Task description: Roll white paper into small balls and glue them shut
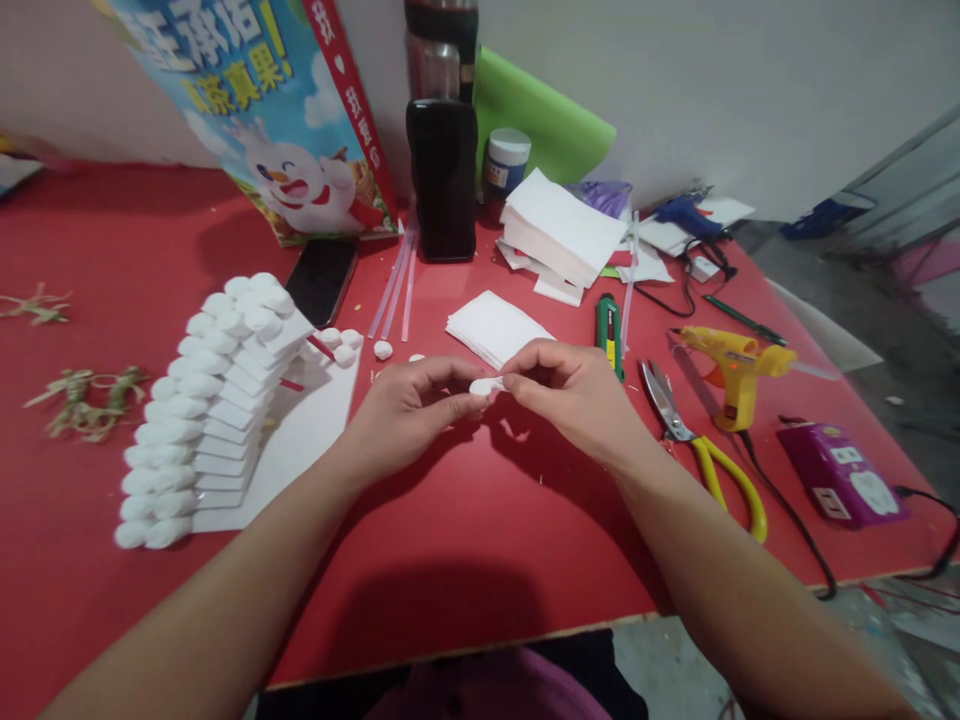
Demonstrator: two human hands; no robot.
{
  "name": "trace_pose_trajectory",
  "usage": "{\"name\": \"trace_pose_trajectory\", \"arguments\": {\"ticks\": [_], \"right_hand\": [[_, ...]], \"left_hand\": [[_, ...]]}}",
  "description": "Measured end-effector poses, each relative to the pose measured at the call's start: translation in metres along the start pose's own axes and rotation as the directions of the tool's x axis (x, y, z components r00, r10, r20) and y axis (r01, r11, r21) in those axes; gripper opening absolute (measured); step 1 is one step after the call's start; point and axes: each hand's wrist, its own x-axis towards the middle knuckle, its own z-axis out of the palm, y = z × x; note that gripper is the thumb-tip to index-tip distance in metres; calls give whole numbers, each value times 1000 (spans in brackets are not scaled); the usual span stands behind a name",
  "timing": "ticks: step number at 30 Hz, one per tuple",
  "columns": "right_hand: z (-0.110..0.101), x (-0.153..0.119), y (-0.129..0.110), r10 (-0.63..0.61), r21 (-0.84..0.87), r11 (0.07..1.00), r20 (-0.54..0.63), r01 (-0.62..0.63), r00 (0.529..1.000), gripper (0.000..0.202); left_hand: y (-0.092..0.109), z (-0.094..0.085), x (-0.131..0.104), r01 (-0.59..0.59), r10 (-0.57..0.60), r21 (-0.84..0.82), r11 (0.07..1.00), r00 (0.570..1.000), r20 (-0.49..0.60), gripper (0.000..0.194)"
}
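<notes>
Between my fingertips is a small white piece [486, 386], like rolled or folded paper. My left hand [412, 410] pinches its left end with thumb and fingers, and my right hand [566, 395] pinches its right end. Just beyond my hands lies a stack of white paper pieces [499, 325]. Left of my left hand, a curved white model [232, 430] of stepped card pieces and rounded white lumps rests on a white base. A loose white ball [383, 350] sits behind my left hand.
On the red table [465, 520], a green cutter [609, 325], yellow-handled shears [694, 440], a yellow glue gun [731, 365] and a purple box [844, 475] stand right. Behind are a phone [322, 280], an upright black phone [442, 185], a jar [505, 170] and more paper [562, 230].
</notes>
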Motion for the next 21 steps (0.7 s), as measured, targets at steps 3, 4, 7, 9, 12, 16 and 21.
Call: {"name": "trace_pose_trajectory", "arguments": {"ticks": [3,4,7,9,12,16,21], "right_hand": [[2,0,3,-166,-123,979,-21,162,986,10],[2,0,4,-212,-152,967,-23,206,977,11],[4,0,8,-304,-196,936,-28,292,952,15],[5,0,9,-336,-204,924,-26,323,942,16],[5,1,10,-368,-214,909,-14,357,930,16],[5,1,10,-386,-230,898,-7,374,923,15],[5,1,11,-386,-209,903,-11,375,922,14]], "left_hand": [[-1,0,0,-2,2,19,1000,1000,-14,16],[-1,0,0,4,-3,22,1000,1000,-18,17],[-1,2,-1,30,-29,17,999,999,-29,19],[0,4,-1,45,-45,0,999,998,-43,20],[1,6,-1,61,-63,-38,997,996,-66,20],[1,8,0,73,-78,-71,995,994,-79,19],[0,9,-1,45,-50,-50,998,994,-96,18]]}}
